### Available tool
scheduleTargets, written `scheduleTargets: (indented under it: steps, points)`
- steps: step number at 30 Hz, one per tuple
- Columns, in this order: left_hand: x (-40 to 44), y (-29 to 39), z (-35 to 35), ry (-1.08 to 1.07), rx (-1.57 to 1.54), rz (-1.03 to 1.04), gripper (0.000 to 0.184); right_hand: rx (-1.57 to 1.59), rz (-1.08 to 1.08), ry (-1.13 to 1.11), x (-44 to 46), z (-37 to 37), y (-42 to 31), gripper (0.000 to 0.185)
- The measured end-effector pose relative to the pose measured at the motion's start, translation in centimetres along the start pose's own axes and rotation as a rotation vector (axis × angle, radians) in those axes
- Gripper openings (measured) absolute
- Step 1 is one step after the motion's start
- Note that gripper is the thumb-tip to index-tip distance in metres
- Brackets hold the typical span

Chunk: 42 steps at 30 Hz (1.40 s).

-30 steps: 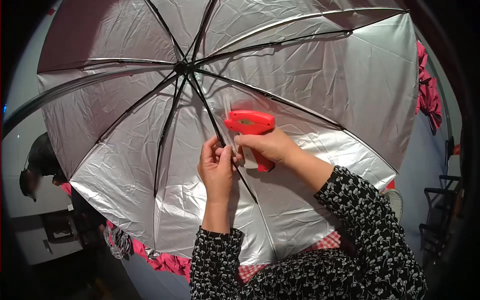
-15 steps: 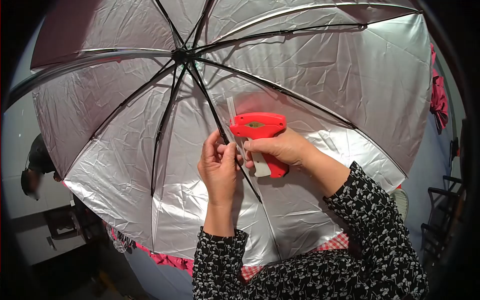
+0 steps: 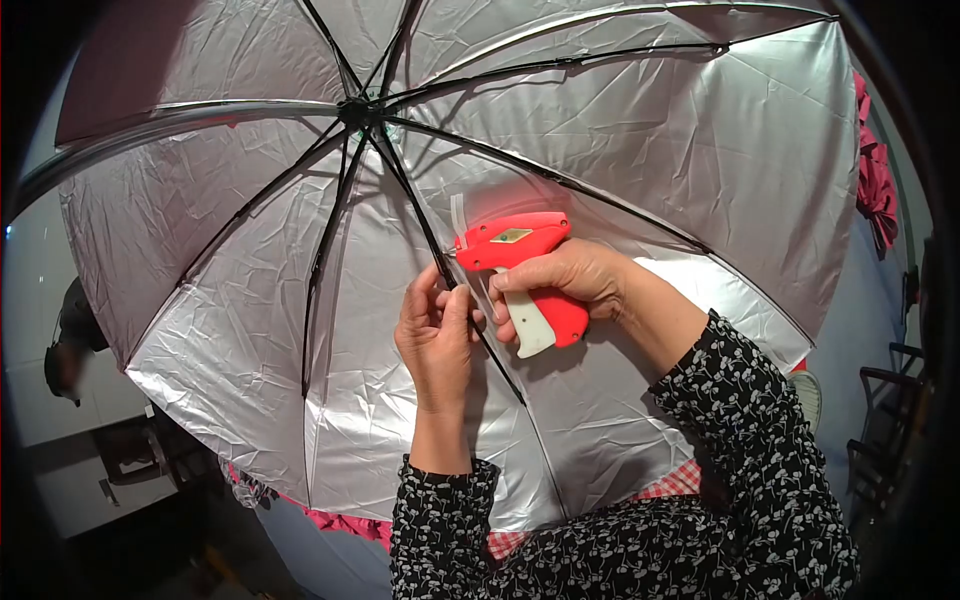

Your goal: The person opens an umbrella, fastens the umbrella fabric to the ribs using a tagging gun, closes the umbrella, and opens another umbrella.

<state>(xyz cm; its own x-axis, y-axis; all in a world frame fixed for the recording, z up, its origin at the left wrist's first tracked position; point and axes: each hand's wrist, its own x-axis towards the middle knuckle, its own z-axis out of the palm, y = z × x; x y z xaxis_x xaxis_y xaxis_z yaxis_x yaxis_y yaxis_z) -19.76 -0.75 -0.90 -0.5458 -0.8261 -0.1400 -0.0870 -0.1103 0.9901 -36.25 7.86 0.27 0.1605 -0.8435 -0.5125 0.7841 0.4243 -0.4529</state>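
Observation:
An opened umbrella point(image 3: 240, 300) with a silvery lining fills most of the view, its inside facing me. My left hand point(image 3: 436, 335) pinches one of its black ribs point(image 3: 420, 215) between thumb and fingers. My right hand point(image 3: 570, 285) is wrapped round the grip of a red tagging gun point(image 3: 515, 240) with a white trigger. The gun's needle tip points left and meets or nearly meets the rib just above my left fingertips; exact contact is unclear. A strip of clear plastic fasteners point(image 3: 458, 215) stands up from the gun's front end.
The umbrella's shaft point(image 3: 200, 122) runs from the hub point(image 3: 357, 112) toward the left edge. Pink cloth point(image 3: 875, 195) hangs beyond the canopy at right. Another person point(image 3: 75, 340) is at the far left. Dark metal racks point(image 3: 890, 400) stand at right.
The tagging gun has tilted, its front end shifting left and its grip swinging right, bringing the tip closer to the rib. My left hand has stayed almost in place on the rib.

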Motion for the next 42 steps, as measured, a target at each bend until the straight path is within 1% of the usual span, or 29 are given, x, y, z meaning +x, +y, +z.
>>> scheduleTargets:
  steps: [3, 5, 8, 12, 15, 16, 17, 19, 20, 21, 22, 24, 25, 27, 28, 29, 30, 32, 33, 36, 40, 42]
  points:
    - [0.0, 0.4, 0.3, 0.003, 0.01, -0.015, 0.031, 0.036, 0.038, -0.061, 0.3, -0.4, 0.1, 0.021]
    - [0.0, 0.4, 0.4, 0.006, 0.013, -0.026, 0.031, 0.035, 0.047, -0.054, 0.5, -0.1, 0.0, 0.02]
    - [0.0, -0.2, 0.5, 0.018, 0.056, 0.065, 0.03, 0.029, 0.059, -0.047, 0.9, 0.2, -0.1, 0.02]
    - [-0.1, 0.5, 0.9, 0.02, 0.024, 0.01, 0.028, -0.047, 0.008, -0.065, 0.8, 0.6, -0.4, 0.02]
    - [0.0, 0.4, 1.1, 0.021, 0.027, 0.013, 0.027, -0.274, -0.03, 0.061, 0.6, 1.1, -0.8, 0.019]
    - [0.0, 0.5, 1.1, 0.028, 0.028, 0.015, 0.027, -0.274, -0.03, 0.056, 0.6, 1.0, -0.9, 0.019]
    - [0.3, 0.7, 1.0, 0.033, 0.031, 0.016, 0.027, -0.233, -0.084, -0.013, 0.8, 0.7, -0.9, 0.019]
    - [1.2, 0.7, 0.7, 0.064, 0.298, 0.152, 0.022, -0.146, -0.161, -0.138, 0.8, -0.1, -0.3, 0.02]
    - [-0.4, -0.1, 0.2, 0.078, 0.434, 0.189, 0.02, -0.129, -0.12, -0.13, -0.1, -0.3, -0.1, 0.02]
    - [-2.9, -0.7, -0.5, 0.081, 0.444, 0.138, 0.02, -0.011, -0.067, -0.067, -1.4, -0.3, -0.2, 0.021]
    - [-4.7, -0.9, -0.6, 0.015, 0.632, 0.113, 0.018, 0.085, -0.022, -0.006, -2.2, -0.7, 0.0, 0.022]
    - [-7.0, -1.3, -1.0, -0.142, 1.006, 0.089, 0.017, 0.135, 0.013, 0.039, -3.8, -0.9, 3.5, 0.022]
    - [-7.9, -1.8, -1.0, -0.14, 1.002, 0.077, 0.017, 0.179, 0.024, 0.083, -5.0, -0.4, 5.1, 0.022]
    - [-9.5, -1.4, 0.1, -0.129, 1.109, 0.042, 0.017, 0.241, 0.052, 0.169, -7.7, 1.0, 7.9, 0.021]
    - [-10.2, -1.5, 0.4, -0.118, 1.163, 0.035, 0.017, 0.25, 0.057, 0.205, -8.5, 1.3, 10.4, 0.02]
    - [-10.7, -1.9, 0.2, -0.108, 1.164, 0.041, 0.017, 0.243, 0.054, 0.198, -9.1, 1.6, 12.7, 0.02]
    - [-10.9, -2.1, 0.1, -0.06, 1.07, 0.081, 0.017, 0.248, 0.058, 0.208, -9.5, 1.9, 14.3, 0.019]
    - [-11.1, -2.8, -0.4, 0.031, 0.886, 0.178, 0.015, 0.246, 0.042, 0.202, -9.3, 2.0, 15.4, 0.019]
    - [-11.4, -2.9, -0.6, 0.037, 0.89, 0.196, 0.015, 0.212, 0.029, 0.19, -9.2, 2.3, 15.6, 0.019]
    - [-12.7, -3.6, -0.7, 0.132, 0.092, -0.234, 0.011, 0.157, 0.0, 0.174, -8.3, 2.3, 16.5, 0.019]
    - [-12.7, -4.1, -1.2, 0.142, 0.023, -0.259, 0.008, 0.154, -0.017, 0.193, -6.0, 1.3, 15.9, 0.02]
    - [-13.3, -3.7, -0.8, 0.131, -0.012, -0.276, 0.008, 0.144, 0.011, 0.228, -6.9, 1.5, 15.0, 0.021]
